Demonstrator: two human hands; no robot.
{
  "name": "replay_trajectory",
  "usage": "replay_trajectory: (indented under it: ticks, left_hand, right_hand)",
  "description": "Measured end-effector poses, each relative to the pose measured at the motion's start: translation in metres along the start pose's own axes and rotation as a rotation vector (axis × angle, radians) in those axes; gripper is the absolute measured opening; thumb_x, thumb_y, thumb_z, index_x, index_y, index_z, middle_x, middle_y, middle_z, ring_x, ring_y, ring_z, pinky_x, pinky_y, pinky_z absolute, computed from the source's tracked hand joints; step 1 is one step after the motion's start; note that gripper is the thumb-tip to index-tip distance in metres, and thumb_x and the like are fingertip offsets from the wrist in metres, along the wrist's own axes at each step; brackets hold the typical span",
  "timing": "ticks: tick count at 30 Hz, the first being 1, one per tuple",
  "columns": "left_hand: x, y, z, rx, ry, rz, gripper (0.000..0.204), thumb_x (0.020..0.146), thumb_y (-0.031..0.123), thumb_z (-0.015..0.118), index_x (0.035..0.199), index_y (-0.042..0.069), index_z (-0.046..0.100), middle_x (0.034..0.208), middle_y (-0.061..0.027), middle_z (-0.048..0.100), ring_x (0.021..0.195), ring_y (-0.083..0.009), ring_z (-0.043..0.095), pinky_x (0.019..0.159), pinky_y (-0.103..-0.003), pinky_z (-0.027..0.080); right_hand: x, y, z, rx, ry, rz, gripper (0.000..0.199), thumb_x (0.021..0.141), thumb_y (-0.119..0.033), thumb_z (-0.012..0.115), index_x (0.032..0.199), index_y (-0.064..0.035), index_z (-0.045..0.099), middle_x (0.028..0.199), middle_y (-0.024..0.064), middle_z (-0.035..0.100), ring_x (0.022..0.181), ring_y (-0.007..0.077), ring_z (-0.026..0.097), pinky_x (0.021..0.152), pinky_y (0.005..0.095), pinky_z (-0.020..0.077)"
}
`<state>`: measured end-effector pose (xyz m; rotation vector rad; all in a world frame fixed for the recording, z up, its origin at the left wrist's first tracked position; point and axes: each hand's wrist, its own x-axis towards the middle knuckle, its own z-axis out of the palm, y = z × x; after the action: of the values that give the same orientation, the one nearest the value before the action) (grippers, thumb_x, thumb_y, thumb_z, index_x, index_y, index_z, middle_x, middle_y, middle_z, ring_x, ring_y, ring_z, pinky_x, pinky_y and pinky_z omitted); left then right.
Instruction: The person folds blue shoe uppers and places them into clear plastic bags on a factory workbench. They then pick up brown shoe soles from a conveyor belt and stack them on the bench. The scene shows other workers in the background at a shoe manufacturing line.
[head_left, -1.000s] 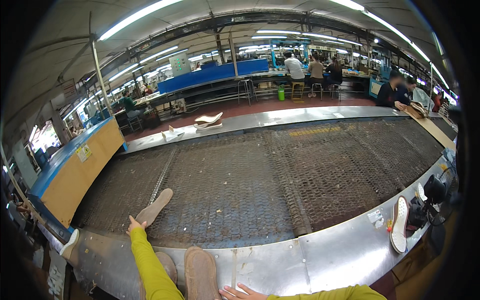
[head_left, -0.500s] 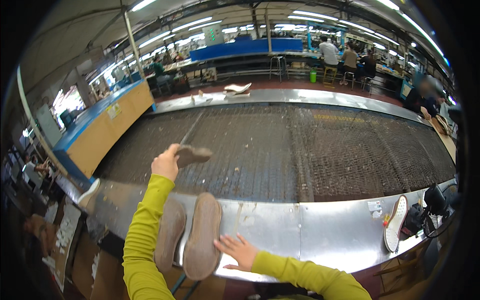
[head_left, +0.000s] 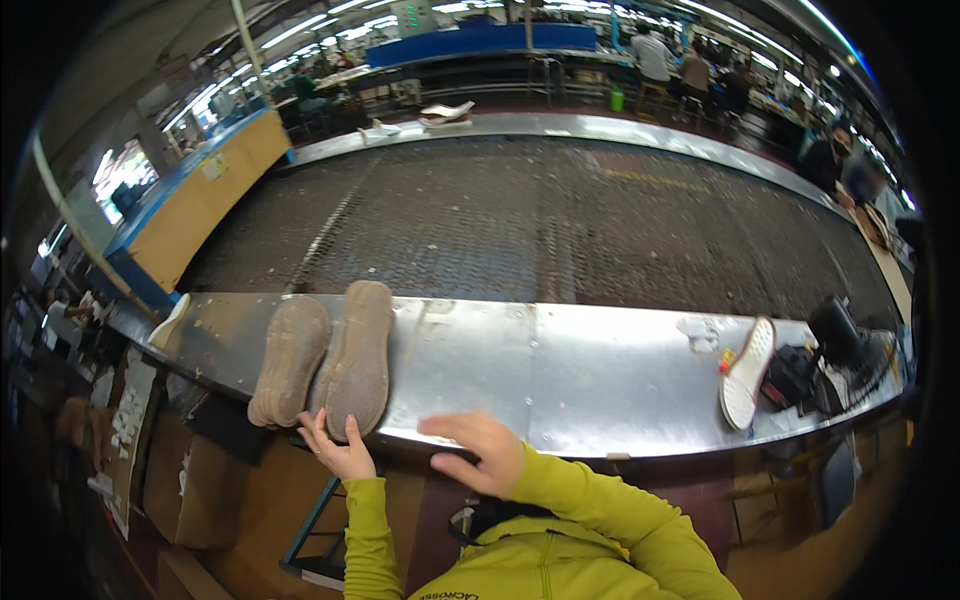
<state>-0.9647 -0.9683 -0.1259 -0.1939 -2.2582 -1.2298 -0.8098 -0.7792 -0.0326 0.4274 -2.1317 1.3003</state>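
Two groups of brown shoe soles lie side by side on the metal ledge. The left one is a stack of several soles [head_left: 290, 360]; in the right one, a long sole [head_left: 362, 350] lies partly over another. My left hand [head_left: 342, 452] is at the near end of the right group, fingers apart and fingertips against the soles' rounded edge. To the right of it, my right hand [head_left: 480, 450] hovers at the ledge's front edge, slightly blurred. Its fingers are stretched out, with nothing in them.
Beyond the metal ledge [head_left: 600, 370] runs a wide dark mesh conveyor [head_left: 440, 220]. A white sole [head_left: 748, 375] lies at the right, beside a black fan [head_left: 845, 330]. A wooden-sided blue housing [head_left: 205, 190] stands at the left. Other people sit in the background.
My left hand has come back from over the conveyor, where it held a brown sole, to the near end of the right group. My right hand has left the sole's side. The view tilts lower.
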Motion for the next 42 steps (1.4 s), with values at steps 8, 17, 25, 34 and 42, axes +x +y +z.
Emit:
replay_trajectory:
  ticks: [8,17,25,34,42]
  left_hand:
    - [-0.007,0.110,0.030,-0.066,-0.069,0.607,0.066,0.087,0.019,0.061,0.140,0.001,0.025,0.146,-0.0172,0.027,0.136,-0.0366,0.021,0.110,-0.050,0.018]
    - [-0.168,0.246,0.101,-0.748,-0.947,1.078,0.042,0.080,0.012,0.064,0.120,0.007,0.053,0.134,-0.0194,0.046,0.131,-0.0423,0.031,0.107,-0.050,0.022]
    - [-0.238,0.275,0.122,-0.619,-1.246,1.269,0.030,0.075,0.021,0.070,0.103,0.011,0.066,0.133,-0.0170,0.048,0.131,-0.0407,0.028,0.105,-0.048,0.019]
    - [-0.252,0.287,0.146,-0.124,-1.139,1.398,0.089,0.074,0.048,0.069,0.143,0.006,0.030,0.149,-0.0242,0.021,0.140,-0.0442,0.004,0.109,-0.054,0.008]
    - [-0.242,0.285,0.153,0.057,-1.225,1.481,0.103,0.073,0.058,0.067,0.145,0.000,0.019,0.149,-0.0280,0.015,0.138,-0.0475,0.008,0.109,-0.060,0.007]
  right_hand:
    - [-0.076,-0.131,-0.076,0.857,-0.083,-0.420,0.038,0.088,-0.031,0.061,0.105,0.0022,0.056,0.098,0.0184,0.060,0.081,0.0362,0.059,0.071,0.0457,0.0450]
    - [-0.139,-0.148,-0.072,0.612,0.387,-0.558,0.022,0.090,-0.019,0.055,0.093,0.0026,0.058,0.084,0.0181,0.060,0.067,0.0353,0.057,0.061,0.0427,0.0441]
    - [-0.208,-0.136,-0.118,0.371,0.109,-0.321,0.037,0.087,-0.031,0.061,0.100,0.0032,0.056,0.104,0.0203,0.059,0.082,0.0363,0.059,0.069,0.0531,0.0454]
    - [-0.479,0.105,-0.150,0.325,1.030,1.236,0.036,0.078,-0.036,0.073,0.097,-0.0047,0.068,0.093,0.0078,0.068,0.088,0.0168,0.062,0.083,0.0291,0.0480]
    - [-0.564,0.341,-0.122,0.569,1.470,1.312,0.022,0.074,-0.027,0.067,0.079,-0.0066,0.060,0.067,0.0113,0.059,0.062,0.0206,0.060,0.058,0.0305,0.0489]
